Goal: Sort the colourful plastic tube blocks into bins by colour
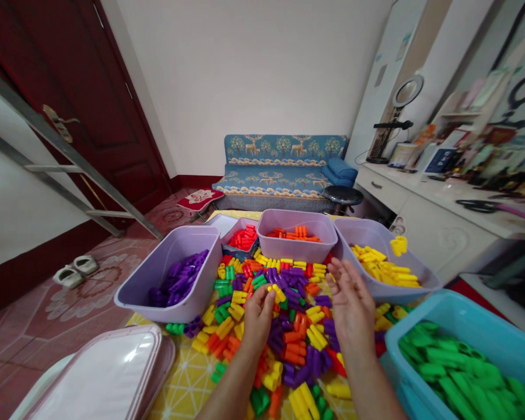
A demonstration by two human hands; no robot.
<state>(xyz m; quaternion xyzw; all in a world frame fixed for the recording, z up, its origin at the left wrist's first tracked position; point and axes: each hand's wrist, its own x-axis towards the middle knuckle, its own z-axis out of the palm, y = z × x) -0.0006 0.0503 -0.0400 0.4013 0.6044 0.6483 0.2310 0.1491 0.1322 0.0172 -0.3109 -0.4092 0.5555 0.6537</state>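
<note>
My left hand [259, 318] is over the pile, thumb and forefinger pinched on a yellow plastic tube block [278, 292]. To its right my right hand [352, 300] is raised with fingers apart, holding nothing. A separate yellow block [399, 245] appears in mid-air over the lilac bin [426, 294] of yellow blocks [382, 265]. Below both hands lies a mixed heap of purple [317, 363], orange [295, 353], green [222, 314], red and yellow tube blocks. My forearms hide part of the heap.
Around the heap stand a lilac bin [129, 300] with purple blocks, a small box [240, 254] with red ones, a lilac bin [297, 252] with orange ones and a blue bin [396, 350] with green ones. Stacked lids [100, 373] lie front left. A sofa [280, 169] stands beyond.
</note>
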